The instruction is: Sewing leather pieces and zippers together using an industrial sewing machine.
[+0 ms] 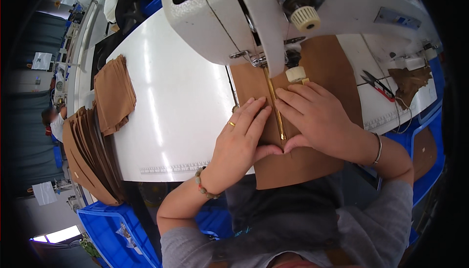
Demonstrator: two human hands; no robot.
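A brown fabric panel (293,167) lies under the white sewing machine (215,23) and hangs over the table's front edge. Down its middle runs a gold metal zipper (278,114), its upper end beneath the presser foot (259,60). Flat on the panel, just left of the zipper, my left hand (244,131) rests with fingers stretched forward. My right hand (315,114) lies flat on the zipper's right side, its fingertips near the machine's needle area. Both thumbs almost meet below the zipper's lower end. Neither hand grips anything.
Brown fabric pieces are stacked (115,94) at the left, with a larger draped pile (90,155) beside them. Thread snips (378,86) and a brown scrap (410,84) lie at the right. Blue crates (115,231) stand below the table. Another person sits far left.
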